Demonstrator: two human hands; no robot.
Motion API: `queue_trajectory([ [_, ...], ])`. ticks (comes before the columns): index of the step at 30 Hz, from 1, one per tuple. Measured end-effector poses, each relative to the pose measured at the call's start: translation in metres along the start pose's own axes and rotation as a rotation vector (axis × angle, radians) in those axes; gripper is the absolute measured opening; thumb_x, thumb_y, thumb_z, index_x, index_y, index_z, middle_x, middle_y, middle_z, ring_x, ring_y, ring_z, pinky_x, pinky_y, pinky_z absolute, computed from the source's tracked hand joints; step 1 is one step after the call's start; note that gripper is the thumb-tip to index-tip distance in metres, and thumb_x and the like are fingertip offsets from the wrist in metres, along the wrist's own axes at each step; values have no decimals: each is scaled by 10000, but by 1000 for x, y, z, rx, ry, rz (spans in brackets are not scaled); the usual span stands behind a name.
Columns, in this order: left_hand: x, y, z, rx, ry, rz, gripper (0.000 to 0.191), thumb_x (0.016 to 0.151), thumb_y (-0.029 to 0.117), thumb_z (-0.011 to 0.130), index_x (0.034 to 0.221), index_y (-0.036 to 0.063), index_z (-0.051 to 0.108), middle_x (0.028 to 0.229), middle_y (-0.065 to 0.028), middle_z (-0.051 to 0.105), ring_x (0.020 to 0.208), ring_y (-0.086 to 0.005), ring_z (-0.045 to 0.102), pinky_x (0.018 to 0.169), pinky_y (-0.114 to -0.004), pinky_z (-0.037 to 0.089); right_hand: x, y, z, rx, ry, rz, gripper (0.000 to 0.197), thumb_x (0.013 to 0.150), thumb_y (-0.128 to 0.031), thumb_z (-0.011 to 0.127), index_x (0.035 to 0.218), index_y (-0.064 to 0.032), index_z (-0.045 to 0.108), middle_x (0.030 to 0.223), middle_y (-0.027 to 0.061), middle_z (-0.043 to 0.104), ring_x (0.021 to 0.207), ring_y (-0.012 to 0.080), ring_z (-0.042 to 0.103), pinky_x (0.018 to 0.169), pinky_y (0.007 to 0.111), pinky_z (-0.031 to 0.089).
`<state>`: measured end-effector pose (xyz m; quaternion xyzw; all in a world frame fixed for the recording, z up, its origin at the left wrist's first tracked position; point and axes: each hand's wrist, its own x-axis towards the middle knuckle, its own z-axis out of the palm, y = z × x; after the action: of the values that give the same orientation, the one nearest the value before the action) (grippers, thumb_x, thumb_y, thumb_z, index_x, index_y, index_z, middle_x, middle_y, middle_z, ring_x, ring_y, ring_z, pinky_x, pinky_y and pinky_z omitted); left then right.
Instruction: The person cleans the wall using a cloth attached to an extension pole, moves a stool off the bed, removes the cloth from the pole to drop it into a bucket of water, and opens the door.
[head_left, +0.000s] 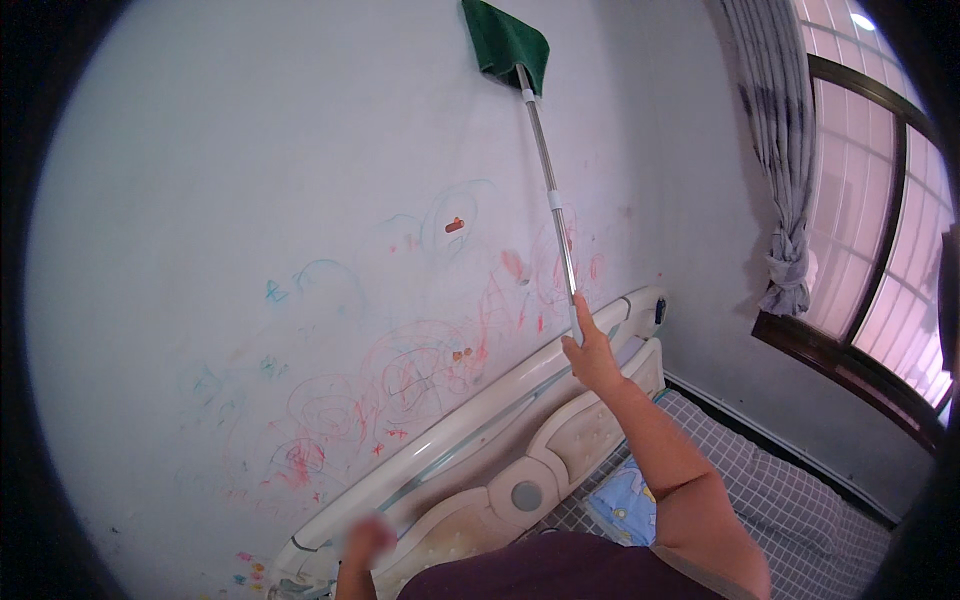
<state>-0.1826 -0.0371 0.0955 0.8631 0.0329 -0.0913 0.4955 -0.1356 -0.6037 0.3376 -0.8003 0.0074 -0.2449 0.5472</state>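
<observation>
My right hand (592, 352) is closed around the white grip at the lower end of a telescopic metal pole (545, 150), index finger laid along it. At the pole's top, a green cloth (510, 45) covers a flat mop-like head held up against the white wall (225, 150). Low in the view, my left hand (367, 540) is near the cream headboard (450, 435); it is blurred, so its fingers and anything in them cannot be made out. Red and blue-green scribbles (412, 382) mark the wall between the cloth and the headboard.
Below lies a bed with a grey checked pillow (787, 480) and a blue patterned cloth item (626, 502). To the right, a knotted grey curtain (784, 187) hangs beside a dark-framed window (862, 202) with bars. Small stickers (455, 225) are on the wall.
</observation>
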Motion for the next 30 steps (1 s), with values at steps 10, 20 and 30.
queue_trajectory([
  [10,19,172,78,-86,-151,-31,321,901,258,498,1063,-9,576,719,-104,603,587,-174,602,526,-283,493,-132,92,63,-4,-195,122,657,825,-82,529,1380,-23,183,1214,302,438,1156,359,450,956,376,351],
  [20,28,386,271,731,-103,1505,310,766,121,532,1073,114,575,963,-80,587,1048,-270,494,920,-471,343,-271,234,72,-100,-456,111,631,840,-168,541,1373,-59,220,1102,293,514,943,414,560,758,424,463],
  [30,91,445,269,1161,123,1408,210,770,284,525,704,116,632,846,-56,572,1029,-233,463,907,-637,255,-170,171,26,-266,-279,19,673,810,-72,551,1386,-117,205,1042,314,527,921,435,554,712,411,471],
])
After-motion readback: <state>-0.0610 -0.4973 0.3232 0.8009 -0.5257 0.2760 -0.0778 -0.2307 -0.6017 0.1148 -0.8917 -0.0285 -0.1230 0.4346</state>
